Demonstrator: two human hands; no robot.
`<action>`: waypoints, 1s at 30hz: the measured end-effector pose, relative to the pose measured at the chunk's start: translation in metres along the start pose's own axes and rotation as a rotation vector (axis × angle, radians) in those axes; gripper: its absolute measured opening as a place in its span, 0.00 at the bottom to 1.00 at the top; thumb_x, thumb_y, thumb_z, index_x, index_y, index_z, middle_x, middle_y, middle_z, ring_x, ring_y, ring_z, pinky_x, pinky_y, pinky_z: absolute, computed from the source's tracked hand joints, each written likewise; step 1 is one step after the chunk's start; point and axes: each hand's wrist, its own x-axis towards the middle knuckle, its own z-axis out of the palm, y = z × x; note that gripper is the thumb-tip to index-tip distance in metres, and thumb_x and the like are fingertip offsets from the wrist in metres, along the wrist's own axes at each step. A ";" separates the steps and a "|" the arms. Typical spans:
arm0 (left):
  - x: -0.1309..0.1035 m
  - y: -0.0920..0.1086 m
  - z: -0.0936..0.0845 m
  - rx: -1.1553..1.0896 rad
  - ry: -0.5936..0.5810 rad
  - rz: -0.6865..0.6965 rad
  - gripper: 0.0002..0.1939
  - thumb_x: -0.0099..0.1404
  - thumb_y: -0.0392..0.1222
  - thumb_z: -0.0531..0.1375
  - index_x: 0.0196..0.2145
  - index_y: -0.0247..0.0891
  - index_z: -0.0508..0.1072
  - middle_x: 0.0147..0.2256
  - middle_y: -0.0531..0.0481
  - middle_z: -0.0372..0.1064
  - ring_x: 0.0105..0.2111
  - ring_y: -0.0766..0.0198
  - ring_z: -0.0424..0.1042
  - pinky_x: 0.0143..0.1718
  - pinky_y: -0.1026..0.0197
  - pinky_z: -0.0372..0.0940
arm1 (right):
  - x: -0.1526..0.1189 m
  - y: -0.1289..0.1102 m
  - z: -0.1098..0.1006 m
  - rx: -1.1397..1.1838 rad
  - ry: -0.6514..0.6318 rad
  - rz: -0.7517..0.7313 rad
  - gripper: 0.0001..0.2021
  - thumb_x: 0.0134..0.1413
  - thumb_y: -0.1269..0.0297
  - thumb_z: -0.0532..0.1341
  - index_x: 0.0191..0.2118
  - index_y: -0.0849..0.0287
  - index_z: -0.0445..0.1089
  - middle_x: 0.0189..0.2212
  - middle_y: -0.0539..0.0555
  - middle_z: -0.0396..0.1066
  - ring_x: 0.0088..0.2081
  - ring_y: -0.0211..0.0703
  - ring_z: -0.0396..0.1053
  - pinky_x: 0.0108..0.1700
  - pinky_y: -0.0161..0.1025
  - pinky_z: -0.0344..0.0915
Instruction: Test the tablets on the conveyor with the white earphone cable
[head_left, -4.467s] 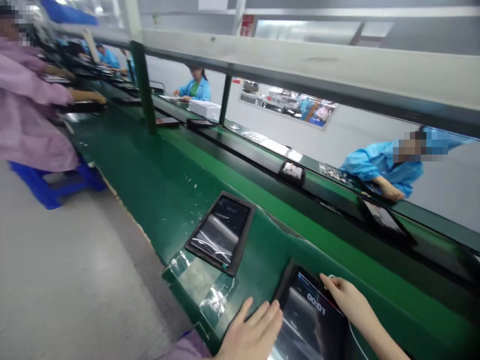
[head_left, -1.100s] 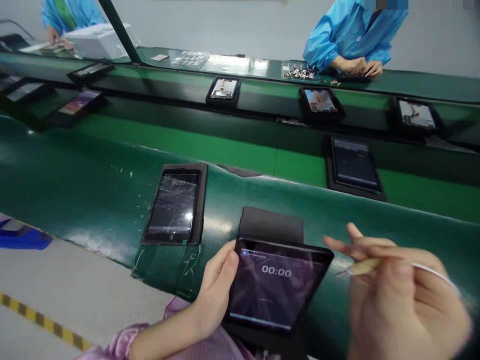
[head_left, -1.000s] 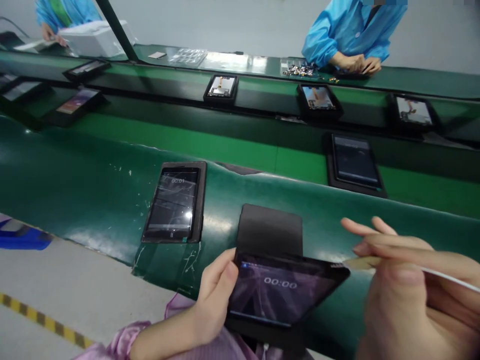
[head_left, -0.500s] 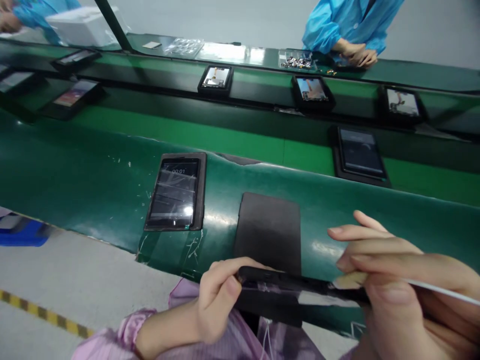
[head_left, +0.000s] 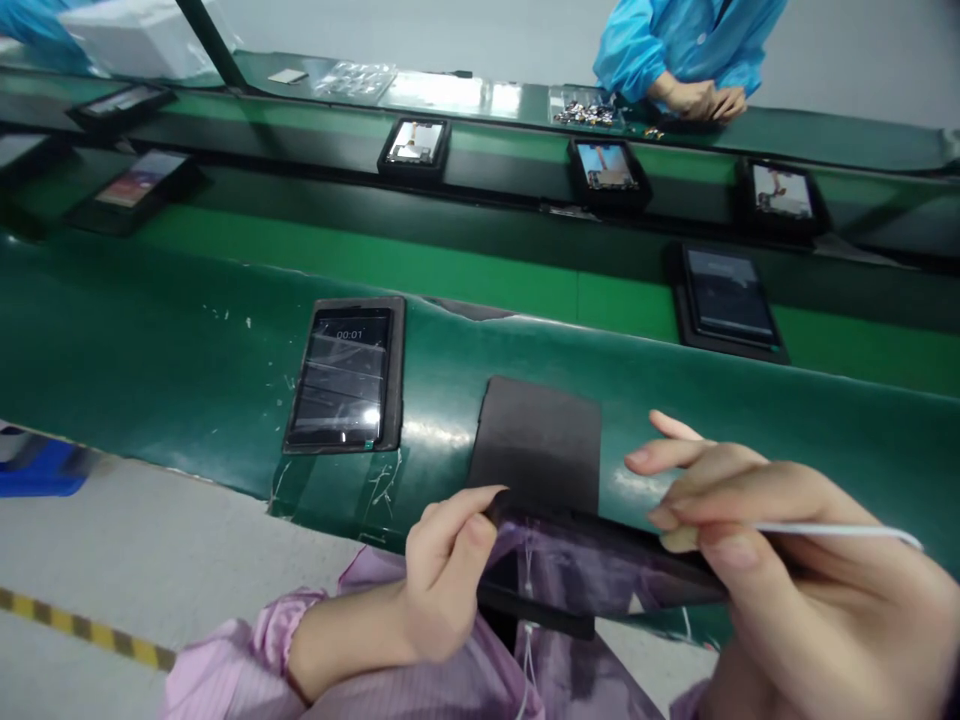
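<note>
Dark pad [head_left: 538, 430], one, rectangular: lying on the green workbench [head_left: 150, 350], its middle being covered by the held tablet.

Held tablet [head_left: 600, 555], one, black, glossy-faced: being held tilted above the near part of the dark pad, its long edge facing up.

Left hand [head_left: 450, 575], with pink sleeve [head_left: 225, 655]: thumb and fingers clamping the held tablet at its left end, just left of the dark pad.

Right hand [head_left: 810, 590]: working right of the dark pad, thumb and forefinger pinching a cream plug [head_left: 680, 540] against the tablet's upper edge — whether it is sitting in a socket, one cannot tell. The outer fingers are spreading apart. A white cable [head_left: 832, 528] is trailing from the plug across the hand.

Second tablet [head_left: 341, 385], on a backing of its own: lying left of the dark pad, its screen showing 00:01.

Third tablet [head_left: 726, 290]: resting beyond the dark pad to the right, on the green strip [head_left: 450, 270].

Framed units, three [head_left: 416, 145] [head_left: 604, 165] [head_left: 781, 190]: standing in a row well beyond the dark pad, showing pale or bluish panels.

Co-worker in blue sleeves [head_left: 634, 55]: sitting farther off, hands meeting beside a clear tray [head_left: 585, 110] of small parts — far beyond the dark pad.
</note>
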 end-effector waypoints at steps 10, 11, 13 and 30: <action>0.027 0.013 0.017 -0.161 -0.067 -0.246 0.20 0.70 0.56 0.58 0.41 0.37 0.80 0.36 0.47 0.77 0.41 0.56 0.74 0.44 0.59 0.67 | 0.024 0.029 -0.009 -0.086 -0.073 0.188 0.19 0.60 0.51 0.64 0.21 0.55 0.70 0.25 0.51 0.73 0.35 0.45 0.78 0.40 0.37 0.74; 0.036 0.012 0.020 -0.186 -0.072 -0.270 0.18 0.69 0.55 0.60 0.39 0.37 0.80 0.37 0.47 0.77 0.42 0.56 0.74 0.46 0.59 0.67 | 0.025 0.034 -0.011 -0.101 -0.079 0.230 0.20 0.60 0.49 0.63 0.22 0.55 0.71 0.28 0.52 0.75 0.37 0.46 0.78 0.40 0.38 0.74; 0.056 0.007 0.025 -0.220 -0.077 -0.317 0.17 0.64 0.55 0.64 0.33 0.36 0.78 0.35 0.49 0.77 0.41 0.57 0.73 0.45 0.60 0.66 | 0.018 0.044 -0.020 -0.125 -0.107 0.352 0.20 0.62 0.44 0.58 0.33 0.53 0.76 0.39 0.54 0.78 0.46 0.50 0.76 0.48 0.44 0.74; 0.073 -0.015 -0.009 0.844 -0.406 0.067 0.40 0.68 0.53 0.58 0.68 0.34 0.46 0.69 0.32 0.46 0.69 0.43 0.45 0.67 0.40 0.46 | -0.189 0.078 0.012 -0.083 -0.914 0.441 0.13 0.68 0.65 0.54 0.46 0.54 0.77 0.51 0.59 0.74 0.51 0.46 0.74 0.52 0.39 0.73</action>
